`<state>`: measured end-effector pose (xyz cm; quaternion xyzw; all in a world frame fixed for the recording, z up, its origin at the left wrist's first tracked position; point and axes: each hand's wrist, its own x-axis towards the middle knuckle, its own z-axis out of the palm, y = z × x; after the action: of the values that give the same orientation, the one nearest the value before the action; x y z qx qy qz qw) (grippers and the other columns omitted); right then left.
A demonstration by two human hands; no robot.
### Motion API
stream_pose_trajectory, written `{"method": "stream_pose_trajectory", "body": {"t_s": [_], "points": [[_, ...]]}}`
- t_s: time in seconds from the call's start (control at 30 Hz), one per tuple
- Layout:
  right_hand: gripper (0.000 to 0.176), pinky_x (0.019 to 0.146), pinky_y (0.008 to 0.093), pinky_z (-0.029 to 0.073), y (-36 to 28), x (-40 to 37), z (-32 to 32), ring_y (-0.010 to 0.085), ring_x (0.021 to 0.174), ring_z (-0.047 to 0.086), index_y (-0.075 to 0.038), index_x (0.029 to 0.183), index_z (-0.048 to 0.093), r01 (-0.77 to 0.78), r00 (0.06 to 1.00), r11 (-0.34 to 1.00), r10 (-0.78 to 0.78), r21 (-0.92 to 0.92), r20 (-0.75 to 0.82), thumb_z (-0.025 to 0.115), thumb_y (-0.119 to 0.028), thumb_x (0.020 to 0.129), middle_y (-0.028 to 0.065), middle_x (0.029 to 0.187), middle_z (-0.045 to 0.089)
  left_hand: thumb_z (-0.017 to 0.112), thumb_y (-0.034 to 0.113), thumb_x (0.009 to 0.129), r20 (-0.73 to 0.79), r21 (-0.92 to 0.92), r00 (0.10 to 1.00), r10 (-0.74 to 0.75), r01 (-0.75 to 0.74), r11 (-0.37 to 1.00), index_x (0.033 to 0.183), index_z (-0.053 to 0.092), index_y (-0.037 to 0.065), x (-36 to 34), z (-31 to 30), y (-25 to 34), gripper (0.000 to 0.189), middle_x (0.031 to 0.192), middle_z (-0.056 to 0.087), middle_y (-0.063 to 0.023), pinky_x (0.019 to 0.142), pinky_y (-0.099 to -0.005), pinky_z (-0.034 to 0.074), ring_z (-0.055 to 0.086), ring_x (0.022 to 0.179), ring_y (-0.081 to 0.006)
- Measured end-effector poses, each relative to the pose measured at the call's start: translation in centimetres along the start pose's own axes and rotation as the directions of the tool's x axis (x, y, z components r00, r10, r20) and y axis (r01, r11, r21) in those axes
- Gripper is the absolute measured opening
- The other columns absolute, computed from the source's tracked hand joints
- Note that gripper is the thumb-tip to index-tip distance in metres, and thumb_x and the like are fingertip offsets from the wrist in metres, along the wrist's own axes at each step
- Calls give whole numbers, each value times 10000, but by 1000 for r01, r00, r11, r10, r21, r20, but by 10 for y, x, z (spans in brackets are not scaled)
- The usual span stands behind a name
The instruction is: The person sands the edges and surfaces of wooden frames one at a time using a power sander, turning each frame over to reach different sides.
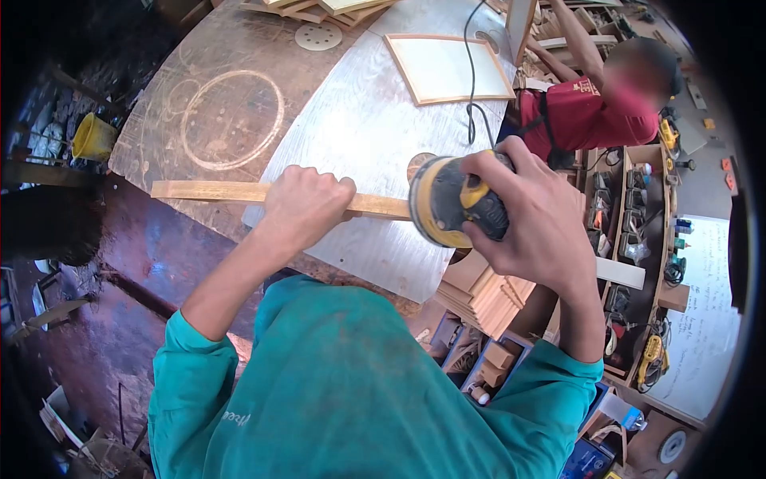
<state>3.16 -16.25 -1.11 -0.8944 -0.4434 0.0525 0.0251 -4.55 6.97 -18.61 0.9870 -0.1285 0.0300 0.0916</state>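
Note:
My left hand (309, 203) is closed round the edge of a wooden frame (211, 191), which is held on edge over the workbench. In my right hand (531, 215) is a yellow and black orbital sander (455, 201), my fingers wrapped over its body. The sander's round pad stands upright against the right end of the frame and hides that end. A black power cord (472, 80) runs from behind the sander up across the bench.
A framed white panel (451, 67) lies on the workbench (159, 132), near a perforated sanding disc (318, 36). More framed panels (319, 9) are stacked at the far edge. A co-worker in a red shirt (570, 116) stands at right. Wooden pieces (487, 299) are piled below the sander.

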Motion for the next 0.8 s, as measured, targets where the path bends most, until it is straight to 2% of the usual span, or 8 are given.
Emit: {"method": "stream_pose_trajectory", "body": {"t_s": [0.13,0.2,0.3,0.33,0.4,0.53,0.6,0.8], "points": [[536,699,448,504,-17,10,9,354,877,619,-147,1129,605,23,1000,999,-24,48,3,823,-146,639,123,989,543,787,468,787,37,8,999,-4,4,1000,780,658,74,1,-5,2,414,613,664,-113,555,-422,503,701,617,-300],[519,691,451,499,-22,13,8,352,870,616,-144,1119,605,66,998,997,-66,38,-1,818,-138,645,125,977,541,796,369,770,19,-27,1000,20,-19,999,749,679,71,2,-11,3,321,644,691,-123,548,-406,528,719,627,-289],[516,683,450,494,-11,15,8,354,863,611,-139,1117,602,68,997,997,-67,20,-40,811,-125,646,120,961,539,806,450,771,-23,-20,1000,6,-6,1000,793,658,74,1,-3,-2,404,627,668,-117,559,-432,500,696,618,-310],[518,681,452,493,-6,12,9,353,863,611,-139,1117,601,69,996,997,-68,17,-51,810,-123,643,117,956,539,806,450,771,-10,-55,1000,26,-26,998,793,658,74,2,-1,2,404,627,668,-117,559,-432,500,696,618,-310],[511,683,454,498,-3,8,10,359,857,612,-146,1115,602,44,999,999,-44,-6,-27,806,-123,647,109,947,538,823,403,764,59,-37,997,-46,48,998,794,658,75,6,-7,1,369,635,672,-113,567,-430,499,692,621,-314],[494,664,455,491,-8,8,12,367,808,611,-152,1119,604,41,997,999,-40,16,-65,789,-133,661,110,923,536,835,386,752,-17,-33,1000,-11,11,999,755,638,67,4,-4,0,375,621,656,-129,549,-439,492,675,597,-322],[500,657,453,490,-10,9,11,365,799,614,-151,1121,604,108,993,994,-107,4,-47,787,-143,656,114,922,540,836,395,749,-9,-29,1000,-19,19,999,739,628,65,4,-6,2,389,610,643,-135,539,-441,489,668,588,-328],[486,693,484,486,33,-25,5,394,813,622,-137,1133,578,-25,999,999,26,26,-39,784,-177,695,133,936,547,838,412,745,-63,-59,998,-22,18,998,709,603,60,9,-6,-2,425,587,611,-140,529,-446,482,651,576,-344]]}}
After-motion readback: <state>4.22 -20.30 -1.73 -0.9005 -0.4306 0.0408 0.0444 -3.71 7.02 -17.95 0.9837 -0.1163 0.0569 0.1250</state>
